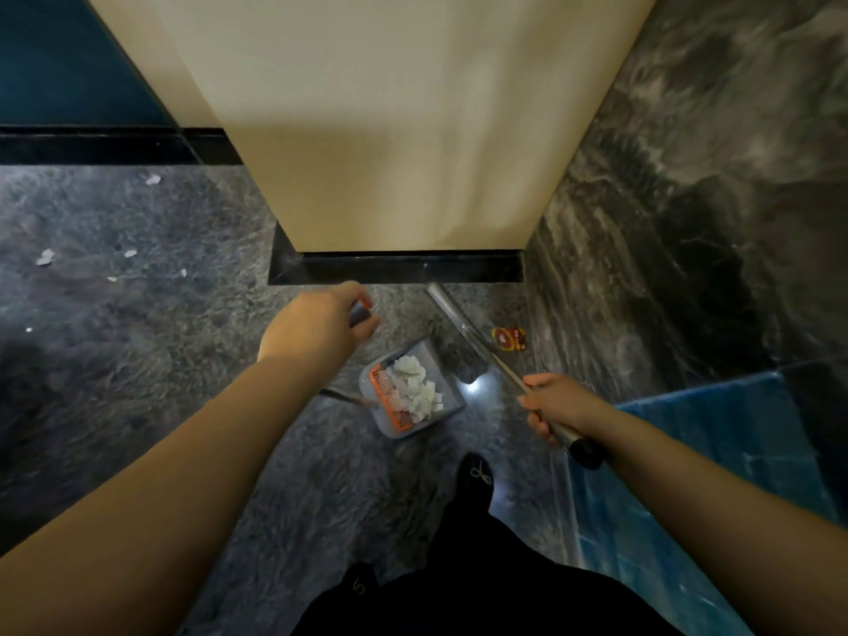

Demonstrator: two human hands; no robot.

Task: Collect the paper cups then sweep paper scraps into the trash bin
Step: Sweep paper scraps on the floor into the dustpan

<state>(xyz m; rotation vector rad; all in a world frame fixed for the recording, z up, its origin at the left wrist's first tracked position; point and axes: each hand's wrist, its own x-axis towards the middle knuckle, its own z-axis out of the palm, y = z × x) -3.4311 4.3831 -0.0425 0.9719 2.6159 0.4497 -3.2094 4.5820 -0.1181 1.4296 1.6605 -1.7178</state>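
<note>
A grey dustpan [447, 399] with an orange comb strip sits low over the dark marbled floor between my arms. Several white paper scraps [420, 387] lie piled inside it. My left hand [316, 325] grips the top of the dustpan's upright handle, whose orange tip shows past my fingers. My right hand [557, 406] holds a metal broom handle [472, 335] that slants up and left toward the column base; its black end cap sticks out below my fist. The broom head is dark and hard to make out. More scraps [46, 258] lie scattered on the floor at far left.
A beige column [390, 130] with a black plinth stands straight ahead. A dark marble wall [688, 222] closes the right side, with a blue surface [711, 452] below it. A red and yellow sticker [507, 338] lies on the floor. My dark shoe [477, 475] is near the dustpan.
</note>
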